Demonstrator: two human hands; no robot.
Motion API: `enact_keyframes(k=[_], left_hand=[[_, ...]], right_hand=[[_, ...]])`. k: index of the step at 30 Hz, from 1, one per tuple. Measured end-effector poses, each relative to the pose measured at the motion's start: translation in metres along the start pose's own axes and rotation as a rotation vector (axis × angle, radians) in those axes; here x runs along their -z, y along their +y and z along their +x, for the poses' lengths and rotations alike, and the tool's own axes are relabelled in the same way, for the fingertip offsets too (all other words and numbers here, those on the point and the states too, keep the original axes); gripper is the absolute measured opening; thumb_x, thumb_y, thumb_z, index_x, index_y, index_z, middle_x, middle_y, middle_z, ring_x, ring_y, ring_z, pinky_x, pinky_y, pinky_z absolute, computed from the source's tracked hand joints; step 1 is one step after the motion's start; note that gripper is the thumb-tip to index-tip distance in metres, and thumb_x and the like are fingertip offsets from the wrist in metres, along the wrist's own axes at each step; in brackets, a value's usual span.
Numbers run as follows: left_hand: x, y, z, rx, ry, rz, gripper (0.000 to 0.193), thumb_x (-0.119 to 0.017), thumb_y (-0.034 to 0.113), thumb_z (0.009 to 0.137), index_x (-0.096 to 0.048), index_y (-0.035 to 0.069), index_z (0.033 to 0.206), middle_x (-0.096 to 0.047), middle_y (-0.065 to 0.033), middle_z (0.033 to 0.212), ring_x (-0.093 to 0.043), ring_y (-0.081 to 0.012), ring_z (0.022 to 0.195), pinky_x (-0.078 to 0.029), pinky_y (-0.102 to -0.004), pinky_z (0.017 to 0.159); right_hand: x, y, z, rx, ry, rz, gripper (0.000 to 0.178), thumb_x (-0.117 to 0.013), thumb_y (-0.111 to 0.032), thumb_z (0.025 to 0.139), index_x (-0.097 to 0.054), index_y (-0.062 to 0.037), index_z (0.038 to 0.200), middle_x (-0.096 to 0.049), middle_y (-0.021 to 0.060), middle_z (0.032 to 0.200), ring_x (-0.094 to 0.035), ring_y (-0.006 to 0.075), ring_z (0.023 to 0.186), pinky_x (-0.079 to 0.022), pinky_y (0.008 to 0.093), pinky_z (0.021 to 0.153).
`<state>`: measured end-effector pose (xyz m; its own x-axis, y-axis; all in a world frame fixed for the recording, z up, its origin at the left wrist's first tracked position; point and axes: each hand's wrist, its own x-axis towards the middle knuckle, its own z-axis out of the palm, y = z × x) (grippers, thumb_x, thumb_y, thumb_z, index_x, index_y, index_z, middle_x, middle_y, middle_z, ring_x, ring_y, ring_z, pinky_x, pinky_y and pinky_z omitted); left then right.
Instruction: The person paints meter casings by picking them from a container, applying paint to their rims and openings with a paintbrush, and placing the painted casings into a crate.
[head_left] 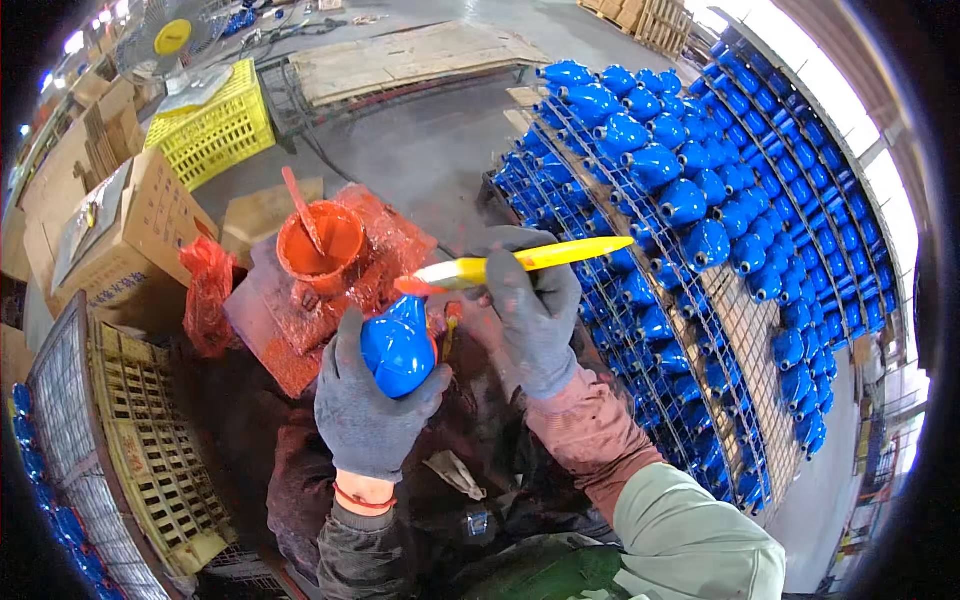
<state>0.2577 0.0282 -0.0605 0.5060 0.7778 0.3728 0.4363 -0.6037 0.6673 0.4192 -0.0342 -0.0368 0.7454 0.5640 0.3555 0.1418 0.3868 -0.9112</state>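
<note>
While I watch from far off through the head view, the left hand [375,420] is clamped around a glossy blue piece [400,350], its fingers along the left side and its thumb on the right. The blue piece sits in front of the palm, narrow neck pointing away, seen just off the near right edge of a red-splashed board [268,318]. I see the right hand [535,320] closed in a pinch on a yellow-handled brush [580,251], the reddened bristles at the neck's end; whether they touch it, I cannot tell.

Toward the board's far edge stands a red bucket [342,232] with a red stick [300,208] leaning in it.

The underside of the blue piece and the fingertips beneath it are hidden from me. Gripping fingers cover part of the brush, the lap is lost in shadow, and the dark rim cuts off the rack [745,340] of blue pieces at right.
</note>
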Motion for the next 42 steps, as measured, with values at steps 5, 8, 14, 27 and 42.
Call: enact_keyframes(k=[5,8,14,27,42], left_hand=[[-0.004,0.004,-0.006,-0.104,0.019,0.181,0.090,-0.082,0.045,0.060,-0.046,0.006,0.132,-0.056,-0.0180,0.112,-0.058,-0.0351,0.098,-0.049,-0.0449,0.081],[-0.009,0.009,-0.008,-0.122,0.010,0.226,0.090,-0.082,0.045,0.060,-0.046,0.006,0.132,-0.056,-0.0179,0.112,-0.058,-0.0356,0.099,-0.049,-0.0451,0.081],[-0.006,-0.004,-0.003,0.054,-0.035,-0.241,0.085,-0.084,0.037,0.062,-0.047,0.001,0.130,-0.059,-0.0174,0.110,-0.060,-0.0322,0.095,-0.050,-0.0433,0.080],[-0.029,-0.019,-0.025,0.790,-0.209,-1.860,0.074,-0.052,0.059,0.086,-0.043,0.006,0.136,-0.056,-0.0140,0.125,-0.057,-0.0290,0.110,-0.049,-0.0426,0.095],[-0.019,-0.016,0.002,0.405,-0.286,-0.990,0.058,-0.061,0.044,0.088,-0.053,-0.001,0.125,-0.062,-0.0137,0.114,-0.062,-0.0260,0.101,-0.050,-0.0419,0.086]], right_hand=[[0.002,-0.004,0.009,0.438,-0.225,-0.610,0.013,-0.065,-0.004,0.082,-0.066,-0.0016,0.095,-0.067,0.0100,0.082,-0.065,0.0169,0.063,-0.050,0.0294,0.055],[0.008,-0.005,0.010,0.531,-0.232,-0.696,0.014,-0.068,-0.006,0.079,-0.067,-0.0045,0.093,-0.067,0.0103,0.079,-0.066,0.0221,0.061,-0.050,0.0328,0.052],[0.010,-0.011,0.008,0.400,-0.136,-0.534,0.005,-0.063,0.000,0.079,-0.060,-0.0002,0.084,-0.058,0.0085,0.078,-0.054,0.0187,0.065,-0.044,0.0321,0.059],[-0.001,0.079,-0.013,-0.908,-0.290,1.287,0.036,-0.048,-0.035,0.099,-0.055,-0.0030,0.114,-0.067,0.0143,0.093,-0.068,0.0212,0.073,-0.059,0.0323,0.062],[0.013,0.010,0.012,-0.265,-0.078,0.380,0.033,-0.052,-0.033,0.097,-0.057,-0.0021,0.108,-0.061,0.0041,0.082,-0.059,0.0117,0.069,-0.046,0.0244,0.057]])
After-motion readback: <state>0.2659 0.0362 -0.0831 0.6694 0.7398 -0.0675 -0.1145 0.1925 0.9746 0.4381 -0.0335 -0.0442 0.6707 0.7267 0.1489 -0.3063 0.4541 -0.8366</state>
